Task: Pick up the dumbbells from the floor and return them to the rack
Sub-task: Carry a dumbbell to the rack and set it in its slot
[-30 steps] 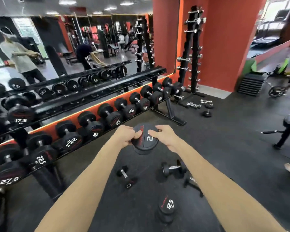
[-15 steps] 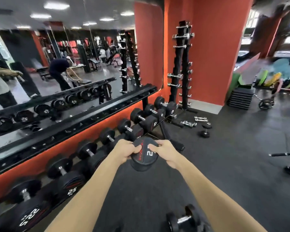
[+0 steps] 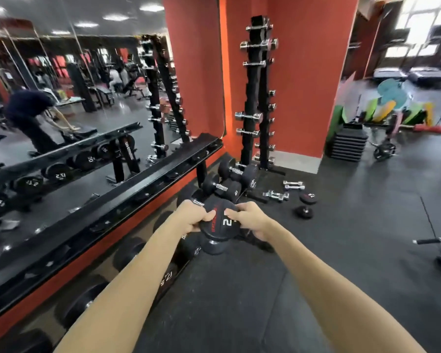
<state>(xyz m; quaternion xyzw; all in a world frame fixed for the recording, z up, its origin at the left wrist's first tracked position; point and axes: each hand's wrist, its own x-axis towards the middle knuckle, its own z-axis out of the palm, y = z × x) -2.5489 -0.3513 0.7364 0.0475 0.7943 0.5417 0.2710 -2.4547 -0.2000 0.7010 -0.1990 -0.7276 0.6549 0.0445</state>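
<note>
- Dumbbell (image 3: 218,222) held between both hands at frame centre, one black end-plate facing the camera; a white "2" shows on it, the rest of the number hidden by the right hand.
- Left hand (image 3: 192,216) at the plate's 9 o'clock edge — fingers curled over the rim, gripping it.
- Right hand (image 3: 251,219) at the 3 o'clock edge, fingers wrapped over the rim and down behind the plate.
- The dumbbell's second head (image 3: 214,247) shows below the facing plate, at 6 o'clock; the handle between them is hidden.
- Rack (image 3: 127,189) runs from 7 o'clock toward 12 o'clock, left of the hands; its lower tier carries black dumbbells.
- The held dumbbell hangs just beside the lower tier's far end — whether it touches the rack, cannot tell.
- Small chrome dumbbells (image 3: 276,195) lie on the floor (image 3: 341,250) at 2 o'clock, well apart from the hands.
</note>
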